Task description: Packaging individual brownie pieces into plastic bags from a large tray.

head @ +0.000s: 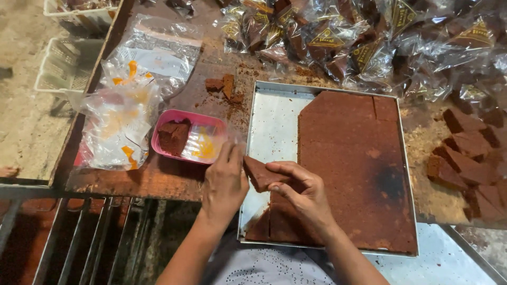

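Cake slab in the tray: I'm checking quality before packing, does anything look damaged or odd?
Yes. The cake slab has a dark, scorched-looking patch toward its right side, and brown crumbs lie scattered on the wooden table beyond the tray. The right hand holds a cut piece.

The slab of cake is showing a reddish brown, mottled with a darker, almost black patch toward its right side. The wedge between the left hand and right hand is wearing the same reddish brown. The metal tray is gleaming pale silver-grey. The small tub is glowing pink, with a yellow-orange smear on the clear film inside it. The clear bags are carrying orange and yellow markings. The wrapped pieces are showing dark brown under clear film with gold triangular labels. The wooden tabletop is looking worn brown, and the garment is showing pale grey with tiny dark dots
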